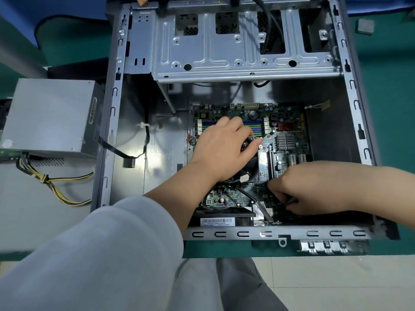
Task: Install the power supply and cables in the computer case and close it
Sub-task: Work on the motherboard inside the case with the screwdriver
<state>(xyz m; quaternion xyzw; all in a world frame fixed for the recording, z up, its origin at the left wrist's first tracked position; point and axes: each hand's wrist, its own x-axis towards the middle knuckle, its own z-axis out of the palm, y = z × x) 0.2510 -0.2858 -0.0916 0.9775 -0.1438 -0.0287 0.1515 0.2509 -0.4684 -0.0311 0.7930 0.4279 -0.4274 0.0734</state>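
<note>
Little can be read. A white rectangular barcode sticker [217,221] on the black fan housing at the near edge of the open grey metal computer case [350,90] carries bars and small print too fine to make out. The green motherboard [289,153] has white lettering along its left edge, perhaps "Dual DDR3". The label [92,111] on the grey metal power supply box [49,115] is blurred.
</note>
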